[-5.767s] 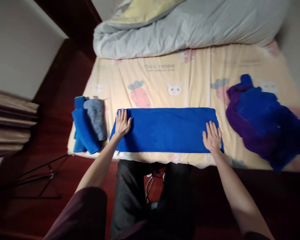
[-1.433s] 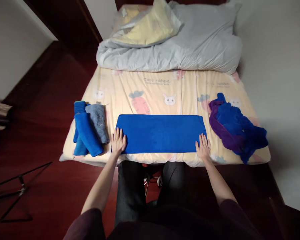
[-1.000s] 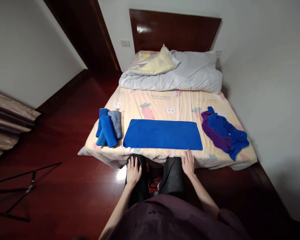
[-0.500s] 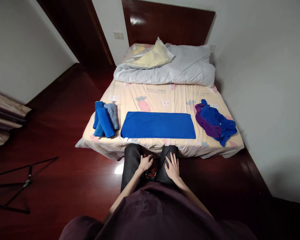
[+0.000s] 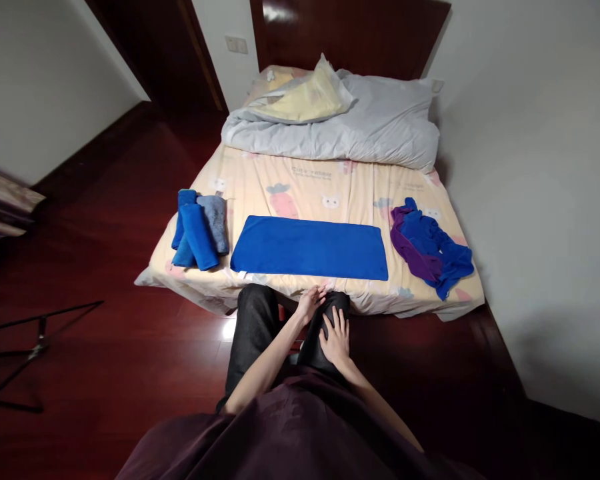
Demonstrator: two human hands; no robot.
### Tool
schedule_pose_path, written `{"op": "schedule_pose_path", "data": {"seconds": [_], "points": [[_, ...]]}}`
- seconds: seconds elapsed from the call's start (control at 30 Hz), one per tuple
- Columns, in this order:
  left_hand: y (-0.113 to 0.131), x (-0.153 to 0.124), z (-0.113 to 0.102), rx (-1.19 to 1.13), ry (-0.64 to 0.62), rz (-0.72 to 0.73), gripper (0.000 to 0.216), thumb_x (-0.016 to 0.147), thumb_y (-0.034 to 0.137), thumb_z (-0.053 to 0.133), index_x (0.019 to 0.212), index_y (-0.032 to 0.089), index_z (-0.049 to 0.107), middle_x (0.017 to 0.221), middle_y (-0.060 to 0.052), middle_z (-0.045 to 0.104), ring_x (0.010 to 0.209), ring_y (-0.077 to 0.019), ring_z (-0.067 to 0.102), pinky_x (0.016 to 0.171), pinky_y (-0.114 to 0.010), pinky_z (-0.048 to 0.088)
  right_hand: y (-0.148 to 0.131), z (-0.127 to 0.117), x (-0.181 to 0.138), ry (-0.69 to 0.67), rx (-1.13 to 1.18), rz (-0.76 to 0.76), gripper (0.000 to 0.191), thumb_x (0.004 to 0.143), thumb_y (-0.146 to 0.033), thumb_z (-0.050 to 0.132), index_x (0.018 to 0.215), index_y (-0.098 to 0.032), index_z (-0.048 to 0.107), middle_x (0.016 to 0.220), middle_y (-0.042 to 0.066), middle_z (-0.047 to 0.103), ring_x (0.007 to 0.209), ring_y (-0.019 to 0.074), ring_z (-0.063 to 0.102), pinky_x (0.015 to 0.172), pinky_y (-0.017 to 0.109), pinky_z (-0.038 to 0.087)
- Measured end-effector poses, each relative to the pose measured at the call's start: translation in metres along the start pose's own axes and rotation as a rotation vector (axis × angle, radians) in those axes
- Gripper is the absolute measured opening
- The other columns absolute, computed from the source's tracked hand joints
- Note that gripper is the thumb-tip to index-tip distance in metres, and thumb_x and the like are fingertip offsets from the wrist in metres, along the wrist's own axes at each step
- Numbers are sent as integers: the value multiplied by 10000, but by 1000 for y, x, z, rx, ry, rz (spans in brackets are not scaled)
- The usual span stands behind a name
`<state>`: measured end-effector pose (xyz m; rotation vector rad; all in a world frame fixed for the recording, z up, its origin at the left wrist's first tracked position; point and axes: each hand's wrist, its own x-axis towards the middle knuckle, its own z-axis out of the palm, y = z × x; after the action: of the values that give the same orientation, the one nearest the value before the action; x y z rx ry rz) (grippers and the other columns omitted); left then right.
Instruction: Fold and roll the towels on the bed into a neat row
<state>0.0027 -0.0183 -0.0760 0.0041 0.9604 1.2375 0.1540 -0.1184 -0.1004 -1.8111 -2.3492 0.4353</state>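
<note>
— Our fingers are loose and hold nothing: the right hand (image 5: 336,335) lies flat on our thigh, the left hand (image 5: 311,303) hangs half-open just short of the bed's (image 5: 445,308) near edge.

— And the towel (image 5: 310,247)?

— Folded flat along that near edge, between the rolls (image 5: 199,227) and the heap (image 5: 431,247). It looks soft, light and limp, so we'd judge its end corners the best hold.
</note>
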Motion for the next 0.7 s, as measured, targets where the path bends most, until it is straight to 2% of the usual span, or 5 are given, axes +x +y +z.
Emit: {"op": "schedule_pose_path", "data": {"seconds": [0.2,0.33,0.4,0.47,0.7], "points": [[5,40,15,-141,72,-25,170,1010,214,569,1040,145,722,1340,-149,699,1127,-184,716,1064,-305,530,-1,-9,-2,-31,-20,-11,547,1018,-313,506,1564,-292,497,1756,76,204,1615,348,187,1256,609,263],[3,52,16,-207,105,-7,242,1030,210,514,1105,163,739,1474,-106,630,1260,-170,661,1111,-275,506,4,-40,35,-158,-52,-65,385,1040,-360,486,1344,-266,702,1591,120,513,1439,348,488,1151,502,419],[3,55,17,-252,107,8,245,1028,210,517,1120,173,740,1513,-87,604,1319,-174,626,1132,-285,500,7,-64,76,-273,-47,-63,371,1065,-358,429,1163,-261,773,1321,116,712,1234,285,646,1014,385,502],[3,59,19,-300,106,7,244,1026,208,522,1136,179,738,1540,-79,581,1370,-184,592,1144,-300,502,9,-88,131,-388,-40,-25,392,1077,-335,394,1104,-271,780,1089,91,783,1036,234,721,891,303,517],[3,72,26,-336,140,-30,263,1061,240,484,1113,187,737,1613,-63,502,1466,-184,505,1157,-288,494,-10,-127,345,-232,-30,-118,372,1077,-257,416,1298,-249,715,1283,92,739,1204,221,665,994,278,478]]}}
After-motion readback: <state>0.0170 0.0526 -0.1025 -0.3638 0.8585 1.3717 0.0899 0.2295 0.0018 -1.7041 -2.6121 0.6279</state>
